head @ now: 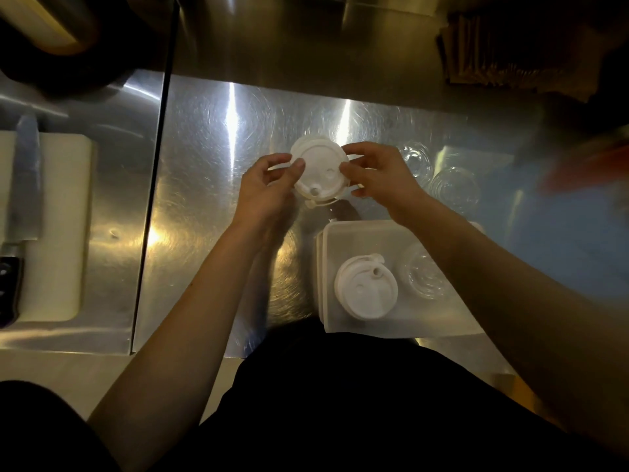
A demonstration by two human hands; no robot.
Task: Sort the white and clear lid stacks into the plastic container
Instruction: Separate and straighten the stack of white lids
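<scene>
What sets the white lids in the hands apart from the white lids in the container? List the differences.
The held white lids are gripped at their rim by the left hand and right hand above the steel counter; the white lids in the container rest untouched on the floor of the container. The held lids' small hole points toward the person, the others' away. Both are round white lids of similar design.

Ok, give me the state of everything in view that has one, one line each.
white lid stack: held above the counter by both hands.
left hand: fingers gripping the stack's left edge.
right hand: fingers gripping its right edge.
plastic container: open, on the counter.
white lids in container: left side, flat.
clear lids in container: right side.
clear lids on counter: not yet sorted.
knife: lying on the cutting board.
</scene>
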